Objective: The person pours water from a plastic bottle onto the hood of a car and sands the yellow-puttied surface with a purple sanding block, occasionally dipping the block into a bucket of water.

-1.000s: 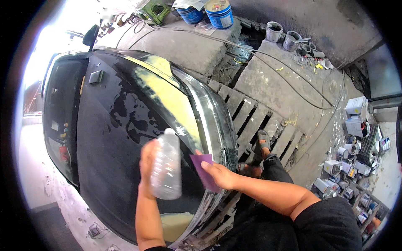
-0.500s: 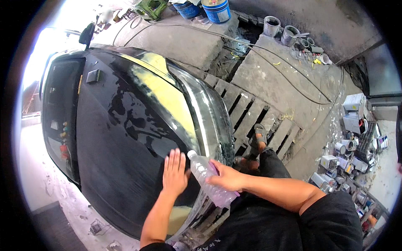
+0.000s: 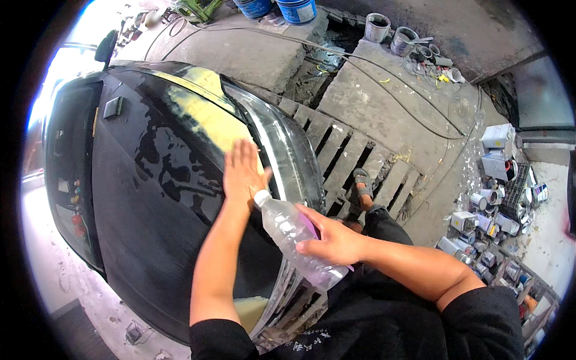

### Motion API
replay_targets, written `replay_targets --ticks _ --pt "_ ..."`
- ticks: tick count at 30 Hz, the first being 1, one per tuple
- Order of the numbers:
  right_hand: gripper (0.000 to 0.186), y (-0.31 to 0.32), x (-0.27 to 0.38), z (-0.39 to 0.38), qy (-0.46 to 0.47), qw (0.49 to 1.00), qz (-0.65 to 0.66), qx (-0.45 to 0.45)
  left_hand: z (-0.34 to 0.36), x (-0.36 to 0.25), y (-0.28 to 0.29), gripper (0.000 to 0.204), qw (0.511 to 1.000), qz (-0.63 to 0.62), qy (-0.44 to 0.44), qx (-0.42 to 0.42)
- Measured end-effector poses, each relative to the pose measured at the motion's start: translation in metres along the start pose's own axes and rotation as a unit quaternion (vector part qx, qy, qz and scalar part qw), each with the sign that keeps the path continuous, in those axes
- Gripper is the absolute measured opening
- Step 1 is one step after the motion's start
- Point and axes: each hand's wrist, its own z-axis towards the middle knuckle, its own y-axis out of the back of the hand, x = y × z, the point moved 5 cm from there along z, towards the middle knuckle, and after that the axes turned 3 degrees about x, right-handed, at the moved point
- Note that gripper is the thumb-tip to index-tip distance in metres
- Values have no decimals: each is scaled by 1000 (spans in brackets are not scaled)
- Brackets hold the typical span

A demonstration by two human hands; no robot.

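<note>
The fingers of my left hand (image 3: pixel 243 173) are stretched out flat over the edge of a pale yellow patch (image 3: pixel 207 120) on a dull black car hood (image 3: pixel 150 240). My right hand (image 3: pixel 333 239) is wrapped round a clear plastic bottle (image 3: pixel 282 219) with a white cap, tilted with its cap end towards my left wrist. A purplish sheet or label shows between bottle and palm. Dark wet streaks (image 3: pixel 174 159) spread across the hood. Farther up lies a small dark block (image 3: pixel 113 107), out of reach of both hands.
A slatted grate (image 3: pixel 351 157) and my sandalled foot (image 3: pixel 363 183) are beside the car's front. Hoses (image 3: pixel 414 99) cross the concrete floor. Blue buckets (image 3: pixel 298 11) and grey pots (image 3: pixel 377 27) stand at the back. Cans and boxes (image 3: pixel 480 222) crowd the right side.
My left hand has slid forward over the hood, from the black area onto the yellow patch. The bottle stays in my right hand, and the view has shifted slightly.
</note>
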Motion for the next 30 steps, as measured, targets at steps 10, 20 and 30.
replay_targets --ticks 10,20,30 --pt "88 -25 -5 -12 -93 993 0 67 -178 -72 -81 54 980 40 -127 -145" --pt "95 24 35 52 12 999 -16 45 15 12 2 82 995 -35 86 -45" --pt "97 102 107 115 -60 982 -81 161 145 133 22 77 964 -72 250 -47"
